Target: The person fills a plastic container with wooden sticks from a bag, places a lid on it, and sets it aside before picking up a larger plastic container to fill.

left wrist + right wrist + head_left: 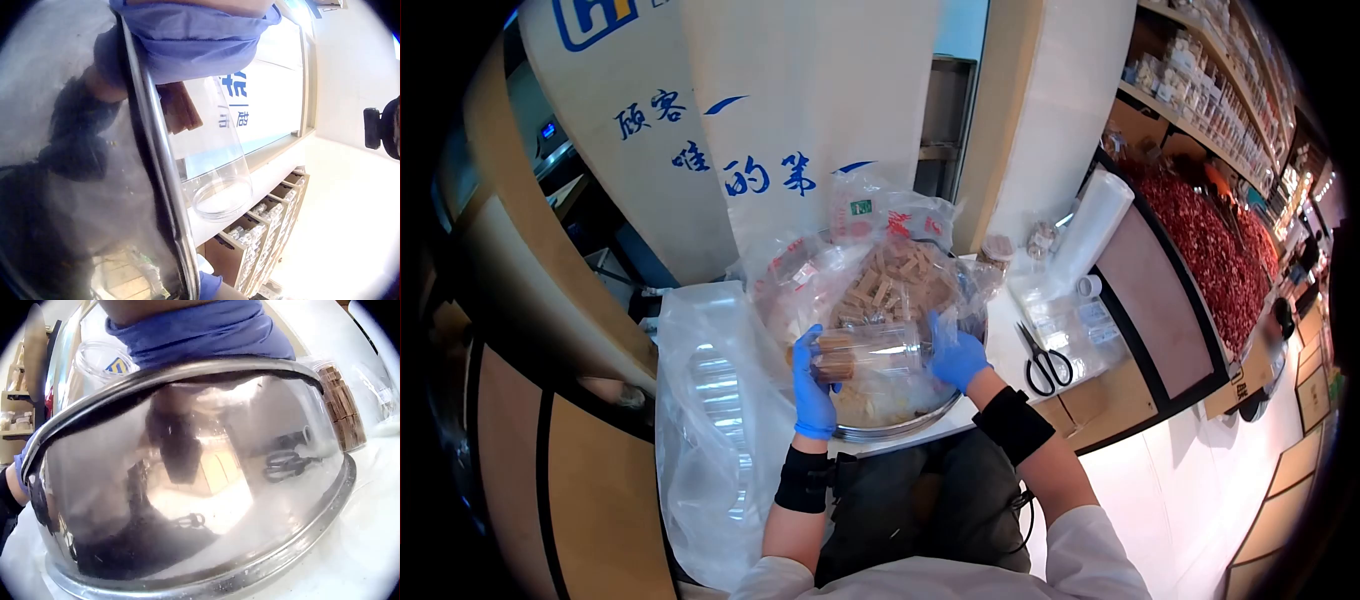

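Note:
A clear jar [892, 350] lies sideways over the steel basin [880, 434], its left end filled with brown flat pieces [836, 358]. My blue-gloved left hand [814, 388] grips that filled end, thumb and fingers around it. Beside the jar's other end is my gloved right hand [957, 355]; how its fingers lie is unclear. Behind the jar, a heap of brown pieces [890, 282] rests on clear plastic in the basin. In the left wrist view the jar's round end [222, 199] shows beyond the glove [187, 40]. The basin wall [175, 487] hides the right fingers in the right wrist view.
Black-handled scissors [1047, 368], a plastic roll [1092, 232] and clear bags [1080, 325] lie to the right. A filled jar [996, 252] stands behind them on the white counter. Large plastic sheeting [715, 430] hangs at the left. Goods fill shelves [1195, 75] at far right.

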### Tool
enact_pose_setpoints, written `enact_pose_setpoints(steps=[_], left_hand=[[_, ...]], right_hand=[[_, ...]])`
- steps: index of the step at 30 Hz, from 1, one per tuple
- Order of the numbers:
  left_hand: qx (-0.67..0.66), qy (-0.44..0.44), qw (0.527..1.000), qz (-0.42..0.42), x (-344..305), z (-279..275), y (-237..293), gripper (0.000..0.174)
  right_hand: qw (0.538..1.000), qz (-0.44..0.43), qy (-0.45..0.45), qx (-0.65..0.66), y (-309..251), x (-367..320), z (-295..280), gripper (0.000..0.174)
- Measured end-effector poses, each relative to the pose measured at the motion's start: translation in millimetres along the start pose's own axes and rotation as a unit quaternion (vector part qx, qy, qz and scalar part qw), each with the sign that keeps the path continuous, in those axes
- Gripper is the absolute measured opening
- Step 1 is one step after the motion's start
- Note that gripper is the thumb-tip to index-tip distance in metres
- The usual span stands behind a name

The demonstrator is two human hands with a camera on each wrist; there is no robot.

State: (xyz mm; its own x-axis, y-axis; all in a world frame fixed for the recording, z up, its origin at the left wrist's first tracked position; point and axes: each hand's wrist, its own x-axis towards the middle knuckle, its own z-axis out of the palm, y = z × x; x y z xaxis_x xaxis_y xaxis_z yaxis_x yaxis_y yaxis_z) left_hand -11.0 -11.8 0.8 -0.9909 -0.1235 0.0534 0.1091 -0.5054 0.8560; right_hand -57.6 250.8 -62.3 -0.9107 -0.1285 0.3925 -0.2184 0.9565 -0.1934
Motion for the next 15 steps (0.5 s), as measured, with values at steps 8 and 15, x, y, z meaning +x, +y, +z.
enact_pose_setpoints(steps=[8, 15], left_hand=[[0.024, -0.021, 0.999, -0.010, -0.1, -2.8, 4.0, 0.044], [0.025, -0.017, 0.999, -0.018, -1.4, 2.8, 6.4, 0.043]], right_hand=[[0.990, 0.093, -0.076, 0.070, 6.1, -1.8, 4.0, 0.065], [0.991, 0.055, -0.120, -0.037, -6.4, 2.7, -16.5, 0.072]])
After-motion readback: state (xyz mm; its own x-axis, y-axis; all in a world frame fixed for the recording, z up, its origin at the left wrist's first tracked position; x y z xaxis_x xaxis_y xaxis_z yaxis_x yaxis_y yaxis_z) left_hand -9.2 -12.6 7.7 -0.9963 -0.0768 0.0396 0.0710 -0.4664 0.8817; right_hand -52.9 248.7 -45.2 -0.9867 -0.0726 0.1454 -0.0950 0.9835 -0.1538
